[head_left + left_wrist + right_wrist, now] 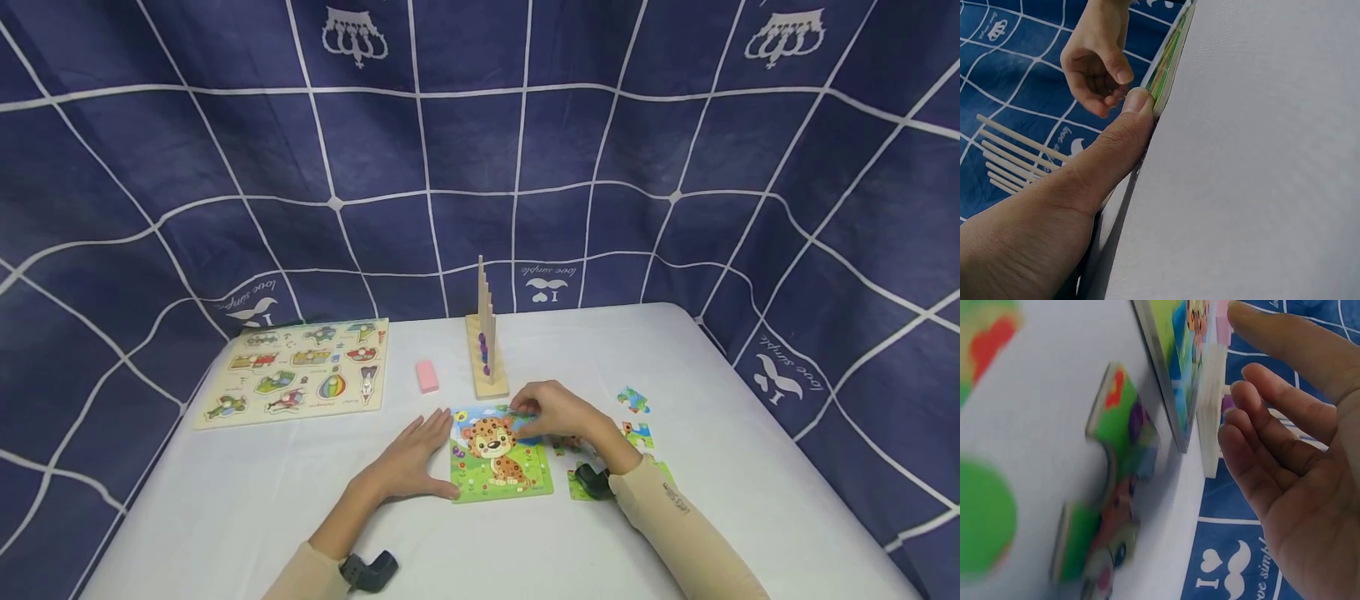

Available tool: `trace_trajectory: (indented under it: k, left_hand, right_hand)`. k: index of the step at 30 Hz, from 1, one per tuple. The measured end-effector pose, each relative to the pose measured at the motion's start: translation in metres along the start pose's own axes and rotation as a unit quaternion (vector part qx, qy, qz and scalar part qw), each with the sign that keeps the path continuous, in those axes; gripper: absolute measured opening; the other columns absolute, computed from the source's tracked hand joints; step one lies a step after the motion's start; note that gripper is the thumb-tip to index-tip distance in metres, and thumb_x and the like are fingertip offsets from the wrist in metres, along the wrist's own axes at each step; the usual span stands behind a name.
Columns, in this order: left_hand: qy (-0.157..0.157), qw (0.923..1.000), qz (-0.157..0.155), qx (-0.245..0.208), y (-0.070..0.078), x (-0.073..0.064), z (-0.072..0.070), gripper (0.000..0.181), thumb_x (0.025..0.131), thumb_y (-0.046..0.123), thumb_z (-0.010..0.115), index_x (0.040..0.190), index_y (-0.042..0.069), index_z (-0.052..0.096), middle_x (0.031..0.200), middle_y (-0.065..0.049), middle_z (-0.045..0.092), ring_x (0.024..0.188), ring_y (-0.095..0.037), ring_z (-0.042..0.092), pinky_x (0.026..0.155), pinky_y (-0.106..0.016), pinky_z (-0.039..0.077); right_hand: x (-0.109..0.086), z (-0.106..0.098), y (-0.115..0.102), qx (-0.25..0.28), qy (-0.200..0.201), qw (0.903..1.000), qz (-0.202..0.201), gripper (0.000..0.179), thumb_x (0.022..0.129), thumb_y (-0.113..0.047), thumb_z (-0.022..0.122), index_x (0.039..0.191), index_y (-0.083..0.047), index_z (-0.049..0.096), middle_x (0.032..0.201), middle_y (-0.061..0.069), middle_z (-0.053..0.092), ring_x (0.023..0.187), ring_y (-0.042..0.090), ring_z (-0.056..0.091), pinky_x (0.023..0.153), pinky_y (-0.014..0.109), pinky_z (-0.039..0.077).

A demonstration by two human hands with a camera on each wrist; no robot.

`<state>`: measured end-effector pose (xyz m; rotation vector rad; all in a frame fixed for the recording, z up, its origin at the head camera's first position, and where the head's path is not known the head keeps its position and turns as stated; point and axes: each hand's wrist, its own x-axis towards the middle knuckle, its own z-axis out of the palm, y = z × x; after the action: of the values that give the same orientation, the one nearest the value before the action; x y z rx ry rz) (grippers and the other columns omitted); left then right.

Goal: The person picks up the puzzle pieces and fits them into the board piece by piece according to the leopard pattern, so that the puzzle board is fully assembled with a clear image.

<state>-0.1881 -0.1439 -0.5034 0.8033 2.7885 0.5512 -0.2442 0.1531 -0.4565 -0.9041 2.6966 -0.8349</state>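
Observation:
A square leopard jigsaw puzzle (495, 450) lies on the white table, with a green meadow and blue sky around the animal. My left hand (408, 461) rests flat at its left side, fingers extended along the upper left edge. In the left wrist view, the thumb (1107, 156) touches the board's edge. Over the puzzle's upper right part hovers my right hand (558, 410). Its fingers are loosely bent, with nothing visible between them in the right wrist view. Loose puzzle pieces (1116, 431) lie on the table beside the board, partly beneath the right forearm.
Farther right lie a blue-green piece (634, 399) and another loose piece (637, 434). Behind the puzzle stands a wooden peg stand (491, 385) with purple beads. A pink block (427, 376) and a vehicle peg board (300, 375) sit to the left. A blue checked curtain (480, 142) hangs behind.

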Motion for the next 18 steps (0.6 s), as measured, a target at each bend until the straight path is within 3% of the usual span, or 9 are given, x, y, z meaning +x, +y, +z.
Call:
trace_trajectory:
  k: [11,18]
  left_hand:
    - [0.003,1.0000,-0.001,-0.002,-0.001,0.001,-0.001,0.127,0.063,0.083,0.065,0.154,0.005,0.023,0.163,-0.008,0.018,0.153,-0.024,0.015,0.125,-0.046,0.012]
    - [-0.002,1.0000,-0.004,-0.005,0.000,0.000,0.001,0.128,0.062,0.085,0.063,0.155,0.006,0.022,0.163,-0.007,0.017,0.153,-0.023,0.014,0.126,-0.045,0.011]
  right_hand:
    - [-0.016,-0.015,0.011,0.019,-0.023,0.9996,0.003,0.044,0.072,-0.025,0.087,0.111,-0.012,0.070,0.104,-0.001,0.068,0.091,0.015,0.060,0.081,0.028,0.054]
    - [-0.031,-0.031,0.032,0.023,-0.009,0.9993,0.028,0.047,0.072,-0.025,0.086,0.114,-0.012,0.068,0.107,0.003,0.067,0.094,0.021,0.058,0.082,0.035,0.052]
